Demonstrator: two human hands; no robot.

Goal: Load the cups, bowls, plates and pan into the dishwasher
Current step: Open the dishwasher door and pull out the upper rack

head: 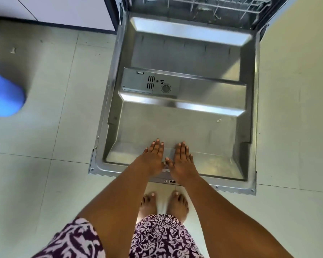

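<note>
On the one open dishwasher door [185, 127], two flat hands: left hand [154, 157], right hand [182, 161]

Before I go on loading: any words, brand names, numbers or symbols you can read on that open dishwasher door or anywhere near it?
No readable text in this view.
Detergent dispenser on the dishwasher door: small moulded marks beside the round rinse-aid cap, too small and blurred to read.
Door's front edge: a small dark mark near the right hand, illegible.
Left hand, rack, floor: no lettering visible.
</note>
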